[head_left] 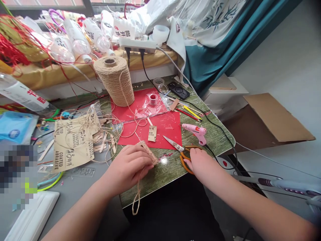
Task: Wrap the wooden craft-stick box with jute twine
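Observation:
My left hand (132, 164) is closed round a small twine-wrapped piece (149, 152) at the table's front edge. A loose loop of twine (135, 202) hangs below my fingers. My right hand (202, 162) grips the orange handles of a pair of scissors (177, 146), whose blades point up and left over a red sheet (165, 122). The fingers in the handles are partly hidden. A small scrap of sandpaper (152, 133) lies on the red sheet between the hands. From a big spool of twine (115, 82) a strand runs down towards the wrapped piece.
Right of the red sheet lies a pink glue gun (195, 132) with a cable. Behind it are pencils (192, 113) and a black phone (178, 90). Sandpaper sheets (72, 144), wooden sticks (101, 142) and tangled twine cover the left side. A power strip (137, 45) sits behind.

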`<state>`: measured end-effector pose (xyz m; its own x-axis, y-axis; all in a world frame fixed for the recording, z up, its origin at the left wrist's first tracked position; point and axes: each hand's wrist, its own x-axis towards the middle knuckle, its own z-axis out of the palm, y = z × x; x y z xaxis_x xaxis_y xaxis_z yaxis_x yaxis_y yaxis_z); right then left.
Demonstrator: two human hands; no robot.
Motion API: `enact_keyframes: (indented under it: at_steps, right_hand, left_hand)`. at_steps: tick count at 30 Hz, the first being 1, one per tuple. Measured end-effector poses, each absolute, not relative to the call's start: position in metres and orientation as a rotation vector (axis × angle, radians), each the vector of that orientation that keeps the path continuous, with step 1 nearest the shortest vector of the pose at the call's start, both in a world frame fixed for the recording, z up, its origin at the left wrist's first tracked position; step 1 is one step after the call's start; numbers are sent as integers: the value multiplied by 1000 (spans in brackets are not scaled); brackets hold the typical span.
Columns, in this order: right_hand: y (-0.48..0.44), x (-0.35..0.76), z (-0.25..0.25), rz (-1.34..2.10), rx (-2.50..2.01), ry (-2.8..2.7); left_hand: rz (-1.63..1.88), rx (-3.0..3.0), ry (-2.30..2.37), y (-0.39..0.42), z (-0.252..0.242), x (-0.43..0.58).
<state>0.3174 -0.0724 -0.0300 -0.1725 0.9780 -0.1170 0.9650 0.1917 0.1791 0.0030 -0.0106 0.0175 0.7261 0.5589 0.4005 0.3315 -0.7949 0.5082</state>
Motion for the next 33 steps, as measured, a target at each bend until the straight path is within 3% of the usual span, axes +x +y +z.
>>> enact_keyframes:
  at_steps: [5,11,18,23,33]
  right_hand:
    - [-71,312,-10,89,1843,2336]
    - [-53,273,14,-660,1817,3041]
    - [-46,219,-1,-1193,1726,3173]
    - [-41,212,-9,-1138,1655,3187]
    - [-58,223,-18,-474,1382,3242]
  left_hand:
    - [859,2580,881,1,10,-10]
    - [1146,2171,1410,3,-11,-14]
    - [886,2165,1540,2,-10,-10]
    - [871,2326,1493,5,-11,-12]
    - [827,2378,1465,8,-14,-14]
